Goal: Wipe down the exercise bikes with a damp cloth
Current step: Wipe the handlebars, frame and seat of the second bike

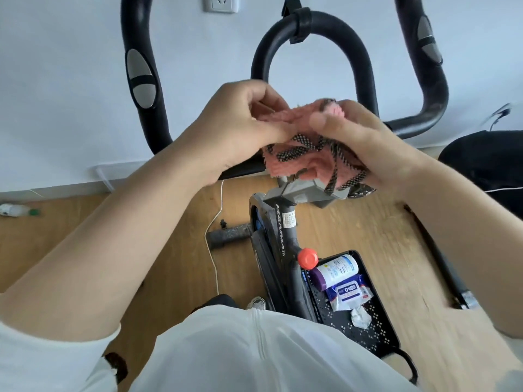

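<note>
Hands point(237, 128) point(368, 145) pinch cloth point(294, 162) edges over handlebar point(311, 26)

Fluffy pink cloth point(304, 162), matt foam-padded handlebar point(311, 41), smooth wood-grain floor point(353, 227).

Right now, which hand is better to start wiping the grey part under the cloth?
Probably the right hand: most of the pink cloth is bunched in it, and it sits just above the grey bracket. The left hand only pinches the cloth's top edge, farther off.

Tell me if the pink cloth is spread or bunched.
Bunched: the pink cloth is crumpled in folds, held by left hand and right hand.
</note>
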